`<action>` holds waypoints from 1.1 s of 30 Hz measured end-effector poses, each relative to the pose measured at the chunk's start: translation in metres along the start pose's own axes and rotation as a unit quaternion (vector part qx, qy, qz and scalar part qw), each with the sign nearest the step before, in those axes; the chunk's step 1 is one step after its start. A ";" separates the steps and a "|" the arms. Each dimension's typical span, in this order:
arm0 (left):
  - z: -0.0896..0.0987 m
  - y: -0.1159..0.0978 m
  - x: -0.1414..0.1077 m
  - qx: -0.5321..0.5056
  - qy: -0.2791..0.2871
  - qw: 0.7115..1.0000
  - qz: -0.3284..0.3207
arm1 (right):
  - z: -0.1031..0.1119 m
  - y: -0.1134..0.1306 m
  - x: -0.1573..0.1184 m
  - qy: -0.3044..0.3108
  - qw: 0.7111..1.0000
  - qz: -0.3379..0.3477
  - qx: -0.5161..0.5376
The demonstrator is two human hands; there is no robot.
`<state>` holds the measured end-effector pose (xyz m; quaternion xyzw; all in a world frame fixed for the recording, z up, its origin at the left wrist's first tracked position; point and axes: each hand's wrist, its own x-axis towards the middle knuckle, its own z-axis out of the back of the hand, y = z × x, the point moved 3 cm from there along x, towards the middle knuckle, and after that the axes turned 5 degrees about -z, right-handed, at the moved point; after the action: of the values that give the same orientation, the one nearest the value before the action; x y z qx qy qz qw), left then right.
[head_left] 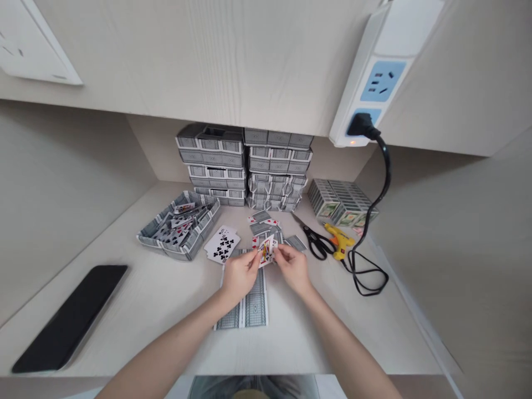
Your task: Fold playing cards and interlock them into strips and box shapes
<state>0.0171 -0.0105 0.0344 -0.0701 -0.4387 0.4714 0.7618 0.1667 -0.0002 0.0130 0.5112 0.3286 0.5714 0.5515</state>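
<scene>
Between my two hands is a playing card (pixel 266 252) with a court figure on it, raised above the desk. My left hand (pixel 241 272) pinches its left side, and my right hand (pixel 293 268) pinches its right side; whether it is one card or a few together I cannot tell. Below my left hand lies a flat panel of joined grey-backed cards (pixel 254 307), partly covered by my forearm. Loose cards (pixel 260 228) are scattered just beyond my hands. To the left sits a fanned pile of face-up club cards (pixel 222 245).
A card-built tray (pixel 189 252) holding loose cards stands at left, near a black phone-like slab (pixel 72 318). Stacked card boxes (pixel 218 158) rise at the back. Black scissors (pixel 318 243), a yellow glue gun (pixel 339 239) with its cord, and packed card decks (pixel 341 202) are right. A power strip (pixel 380 77) hangs above.
</scene>
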 end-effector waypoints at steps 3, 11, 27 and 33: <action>-0.001 -0.003 -0.002 -0.008 -0.002 1.000 -0.005 | 0.001 0.000 -0.001 0.003 0.999 0.008 -0.043; -0.007 -0.009 -0.008 -0.030 -0.001 0.999 -0.019 | -0.006 0.010 -0.011 -0.076 0.969 0.027 -0.232; -0.011 0.001 -0.010 -0.146 -0.004 0.981 0.126 | -0.009 0.007 -0.009 0.001 0.969 0.030 -0.244; -0.008 0.006 -0.006 -0.146 -0.026 0.980 0.130 | -0.011 0.016 -0.013 -0.042 0.954 0.039 -0.294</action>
<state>0.0178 -0.0097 0.0229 -0.2244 -0.5097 0.4988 0.6641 0.1498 -0.0139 0.0224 0.3627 0.1025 0.6420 0.6677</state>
